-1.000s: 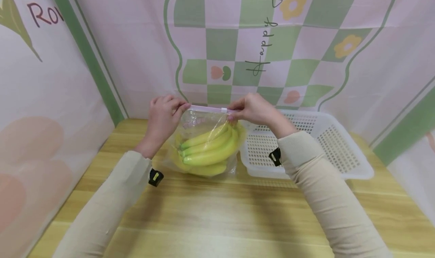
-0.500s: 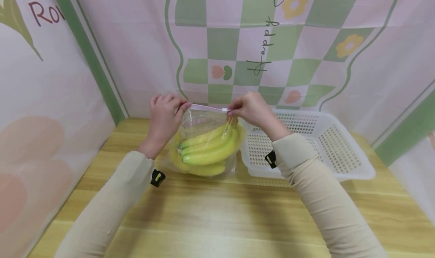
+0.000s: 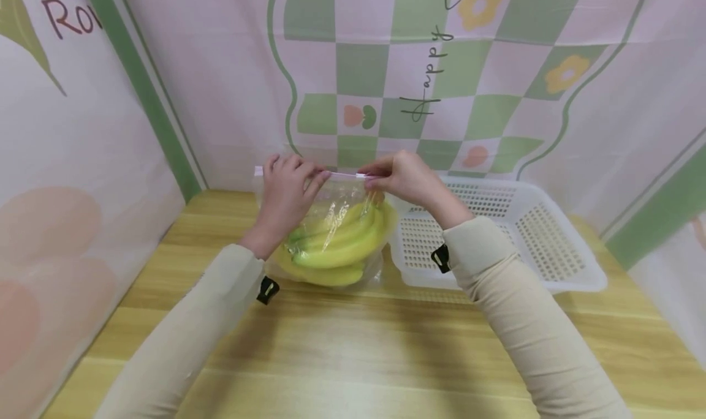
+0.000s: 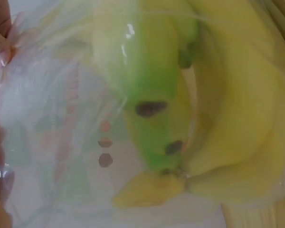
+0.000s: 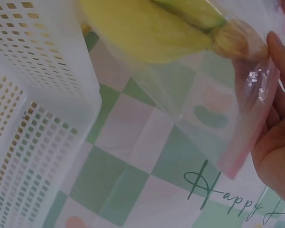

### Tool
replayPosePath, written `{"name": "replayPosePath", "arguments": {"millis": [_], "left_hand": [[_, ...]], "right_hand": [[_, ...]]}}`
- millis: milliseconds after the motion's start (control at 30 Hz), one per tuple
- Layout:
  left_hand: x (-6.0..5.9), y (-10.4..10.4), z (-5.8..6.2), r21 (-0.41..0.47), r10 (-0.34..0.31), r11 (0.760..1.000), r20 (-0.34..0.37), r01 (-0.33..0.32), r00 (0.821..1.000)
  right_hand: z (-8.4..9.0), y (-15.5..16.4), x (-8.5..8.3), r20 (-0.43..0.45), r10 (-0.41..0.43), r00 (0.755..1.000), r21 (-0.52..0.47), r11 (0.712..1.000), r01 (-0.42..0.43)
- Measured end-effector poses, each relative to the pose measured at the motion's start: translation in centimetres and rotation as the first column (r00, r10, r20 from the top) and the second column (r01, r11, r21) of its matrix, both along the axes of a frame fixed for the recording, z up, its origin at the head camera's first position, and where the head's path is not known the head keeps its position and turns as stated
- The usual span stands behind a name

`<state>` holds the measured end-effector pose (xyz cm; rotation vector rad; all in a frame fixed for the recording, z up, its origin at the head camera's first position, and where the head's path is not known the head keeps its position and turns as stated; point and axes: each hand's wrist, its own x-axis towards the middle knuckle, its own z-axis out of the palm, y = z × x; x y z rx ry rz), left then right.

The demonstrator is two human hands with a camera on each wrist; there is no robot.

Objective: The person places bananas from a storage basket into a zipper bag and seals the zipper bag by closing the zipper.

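Note:
A clear slider zip bag [image 3: 344, 192] with a pink zip strip stands on the table, a bunch of yellow-green bananas [image 3: 336, 250] inside. My left hand [image 3: 288, 192] pinches the strip a little in from its left end. At the white slider [image 3: 361, 175], towards the right end, my right hand [image 3: 405, 177] pinches the strip between thumb and fingers. Green banana tips [image 4: 152, 142] press close behind the plastic in the left wrist view. In the right wrist view the brown stem end [image 5: 235, 40] lies just inside the bag, near my right thumb.
To the right of the bag stands a white perforated plastic basket [image 3: 551, 247], partly behind my right forearm. All rests on a wood-grain table [image 3: 342, 358]. A printed checkered cloth [image 3: 361, 70] hangs right behind, and another printed cloth wall [image 3: 99, 149] flanks the left side.
My left hand has slid right along the strip from its left corner, so the strip's end now shows beyond it. The right hand stays at the slider, nearly still.

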<state>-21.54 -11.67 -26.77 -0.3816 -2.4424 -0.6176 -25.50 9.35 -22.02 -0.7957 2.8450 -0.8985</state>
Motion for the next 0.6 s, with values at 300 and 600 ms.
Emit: {"name": "replayPosePath", "arguments": {"millis": [300,600], "left_hand": [[0.19,0.09,0.3,-0.002,0.022,1.0,-0.004,-0.022,1.0],[0.18,-0.41,0.68,0.001,0.043,0.999,0.039,-0.044,0.998]], "right_hand": [[0.65,-0.74,0.32,-0.01,-0.025,1.0,0.066,0.997,0.025],[0.95,-0.12,0.17,0.006,-0.053,0.999,0.057,0.997,0.052]]}}
